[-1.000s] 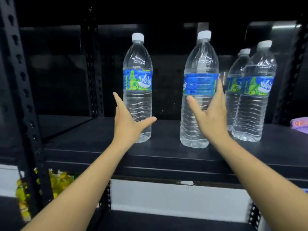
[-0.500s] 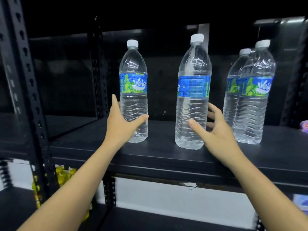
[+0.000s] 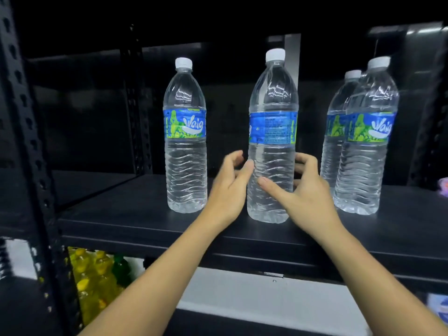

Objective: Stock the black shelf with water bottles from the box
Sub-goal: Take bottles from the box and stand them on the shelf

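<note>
Several clear water bottles with blue-green labels stand upright on the black shelf (image 3: pixel 121 214). The left bottle (image 3: pixel 185 141) stands alone. The middle bottle (image 3: pixel 272 105) has its label's text side towards me. My left hand (image 3: pixel 228 190) holds its left side, thumb against the plastic and fingers curled at its edge. My right hand (image 3: pixel 303 192) grips its right side, thumb across the front and fingers curled behind. Two more bottles stand at the right, one (image 3: pixel 366 141) in front of the other (image 3: pixel 337 112). No box is in view.
A perforated black upright (image 3: pixel 26 141) runs down the left, another (image 3: pixel 133 105) further back. Yellow and green packed bottles (image 3: pixel 94 280) sit on the level below. A pink object (image 3: pixel 443 187) pokes in at the right edge. Shelf surface lies bare left of the bottles.
My left hand left the left bottle and moved right to the middle bottle. My right hand closed round the middle bottle's lower part. The view shifted slightly closer.
</note>
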{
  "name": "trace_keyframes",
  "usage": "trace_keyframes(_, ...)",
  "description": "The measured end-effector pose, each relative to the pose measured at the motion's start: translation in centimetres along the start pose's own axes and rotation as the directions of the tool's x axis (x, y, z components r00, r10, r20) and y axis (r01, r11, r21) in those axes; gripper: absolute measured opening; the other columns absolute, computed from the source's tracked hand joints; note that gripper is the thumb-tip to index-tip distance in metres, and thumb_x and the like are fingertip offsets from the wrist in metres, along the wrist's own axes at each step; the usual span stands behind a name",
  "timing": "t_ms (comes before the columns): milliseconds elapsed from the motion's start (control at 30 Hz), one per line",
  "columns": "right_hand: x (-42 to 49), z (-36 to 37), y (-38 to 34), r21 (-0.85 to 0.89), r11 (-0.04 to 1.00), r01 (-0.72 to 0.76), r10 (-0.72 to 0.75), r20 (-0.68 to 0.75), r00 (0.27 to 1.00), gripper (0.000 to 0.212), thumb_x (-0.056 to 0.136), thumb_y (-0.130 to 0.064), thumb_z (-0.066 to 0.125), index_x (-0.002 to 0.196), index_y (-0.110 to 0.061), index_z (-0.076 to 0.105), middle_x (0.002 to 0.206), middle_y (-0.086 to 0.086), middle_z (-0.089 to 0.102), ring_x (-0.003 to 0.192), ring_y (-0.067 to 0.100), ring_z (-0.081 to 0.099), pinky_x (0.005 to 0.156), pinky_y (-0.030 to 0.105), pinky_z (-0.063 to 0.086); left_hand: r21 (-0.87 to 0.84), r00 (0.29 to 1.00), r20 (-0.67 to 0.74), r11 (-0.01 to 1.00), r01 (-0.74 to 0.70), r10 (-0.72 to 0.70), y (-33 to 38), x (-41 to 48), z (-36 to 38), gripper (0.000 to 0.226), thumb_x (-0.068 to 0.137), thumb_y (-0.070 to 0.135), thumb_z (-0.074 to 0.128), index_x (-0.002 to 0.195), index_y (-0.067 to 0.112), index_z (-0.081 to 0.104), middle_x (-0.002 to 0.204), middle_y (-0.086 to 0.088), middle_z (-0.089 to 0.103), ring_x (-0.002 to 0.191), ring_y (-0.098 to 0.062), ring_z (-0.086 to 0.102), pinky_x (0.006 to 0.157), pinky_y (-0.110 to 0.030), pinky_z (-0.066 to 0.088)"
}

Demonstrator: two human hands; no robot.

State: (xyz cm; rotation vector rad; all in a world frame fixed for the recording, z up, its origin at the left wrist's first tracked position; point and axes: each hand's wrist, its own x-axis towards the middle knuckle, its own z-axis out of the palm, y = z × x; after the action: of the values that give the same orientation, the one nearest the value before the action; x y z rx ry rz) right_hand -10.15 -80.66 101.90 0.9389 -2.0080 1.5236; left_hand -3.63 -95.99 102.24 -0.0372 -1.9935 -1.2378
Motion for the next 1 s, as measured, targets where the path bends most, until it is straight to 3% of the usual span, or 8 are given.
trace_keyframes(67, 0.0, -0.2, 0.2, 0.001, 1.0, 0.004, -0.004, 0.023, 1.0, 0.08, 0.077, -0.053, 0.083, 0.139, -0.025, 0.041, 0.127, -0.017, 0.062, 0.112, 0.003, 0.065, 0.093, 0.022, 0.051, -0.094, 0.975, 0.15, 0.98, 0.177, -0.161, -1.0, 0.5, 0.3, 0.053, 0.092, 0.073, 0.046, 0.137, 0.045, 0.053, 0.139, 0.014, 0.064, 0.127, -0.006, 0.061, 0.117, -0.044, 0.042)
trace_keyframes(167, -0.3, -0.4, 0.4, 0.018, 1.0, 0.012, -0.012, 0.031, 0.999, 0.075, 0.079, -0.051, 0.081, 0.14, -0.027, 0.045, 0.128, -0.019, 0.06, 0.113, 0.003, 0.063, 0.099, 0.028, 0.052, -0.199, 0.934, 0.27, 0.936, 0.292, -0.234, -1.0, 0.3, 0.2, 0.044, 0.105, 0.059, 0.042, 0.141, 0.036, 0.056, 0.135, 0.011, 0.069, 0.124, -0.01, 0.067, 0.115, -0.043, 0.046)
trace_keyframes(367, -0.5, -0.5, 0.4, -0.042, 0.997, 0.067, -0.067, 0.003, 0.998, 0.055, 0.081, -0.051, 0.077, 0.128, -0.048, 0.047, 0.12, -0.012, 0.055, 0.1, 0.0, 0.06, 0.092, 0.023, 0.05, -0.23, 0.955, 0.229, 0.942, 0.244, -0.191, -0.8, 0.1, -0.1, 0.035, 0.11, 0.042, 0.042, 0.135, 0.027, 0.061, 0.123, 0.006, 0.076, 0.111, -0.012, 0.073, 0.097, -0.033, 0.054)
trace_keyframes(533, -0.4, -0.8, 0.8, 0.065, 0.998, 0.022, -0.022, 0.004, 1.0, 0.056, 0.088, -0.036, 0.077, 0.135, -0.031, 0.049, 0.123, -0.019, 0.065, 0.103, -0.001, 0.067, 0.095, 0.032, 0.055, -0.203, 0.968, 0.176, 0.956, 0.213, -0.178, -0.9, 0.3, -0.2, 0.041, 0.107, 0.046, 0.045, 0.145, 0.032, 0.053, 0.123, 0.01, 0.074, 0.098, -0.002, 0.073, 0.086, -0.025, 0.054)
trace_keyframes(633, -0.3, -1.0, 1.0, 0.115, 0.993, 0.021, -0.03, 0.074, 0.997, 0.045, 0.095, -0.034, 0.069, 0.132, -0.048, 0.048, 0.124, -0.029, 0.064, 0.11, 0.0, 0.066, 0.101, 0.033, 0.053, -0.181, 0.967, 0.174, 0.959, 0.218, -0.187, -0.5, 0.2, -0.2, 0.032, 0.107, 0.04, 0.047, 0.133, 0.028, 0.062, 0.116, 0.012, 0.075, 0.096, -0.001, 0.071, 0.08, -0.02, 0.053)
trace_keyframes(767, -0.3, -1.0, 0.7, 0.072, 0.997, 0.025, -0.034, 0.133, 0.991, 0.042, 0.092, -0.05, 0.066, 0.125, -0.063, 0.044, 0.126, -0.021, 0.051, 0.107, -0.005, 0.058, 0.094, 0.015, 0.044, -0.222, 0.962, 0.159, 0.942, 0.252, -0.22, -0.4, 0.1, -0.3, 0.027, 0.108, 0.03, 0.049, 0.128, 0.02, 0.063, 0.117, 0.008, 0.076, 0.108, -0.007, 0.071, 0.092, -0.03, 0.053)
trace_keyframes(867, -0.4, -0.9, 0.7, -0.004, 0.998, 0.058, -0.057, 0.146, 0.988, 0.047, 0.088, -0.051, 0.069, 0.131, -0.057, 0.049, 0.119, -0.019, 0.052, 0.1, -0.005, 0.058, 0.086, 0.01, 0.041, -0.273, 0.954, 0.177, 0.919, 0.284, -0.242, -0.3, -0.1, -0.4, 0.028, 0.107, 0.025, 0.051, 0.132, 0.018, 0.06, 0.123, 0.0, 0.076, 0.115, -0.016, 0.071, 0.103, -0.038, 0.053)
trace_keyframes(1000, -0.3, -0.7, 1.4, 0.057, 0.997, 0.049, -0.052, 0.063, 0.997, 0.057, 0.092, -0.035, 0.072, 0.142, -0.033, 0.046, 0.126, -0.017, 0.065, 0.102, 0.001, 0.067, 0.093, 0.029, 0.054, -0.244, 0.962, 0.17, 0.936, 0.253, -0.215, -0.2, -0.1, -0.5, 0.042, 0.095, 0.032, 0.067, 0.135, 0.023, 0.058, 0.122, 0.003, 0.075, 0.11, -0.011, 0.072, 0.092, -0.031, 0.053)
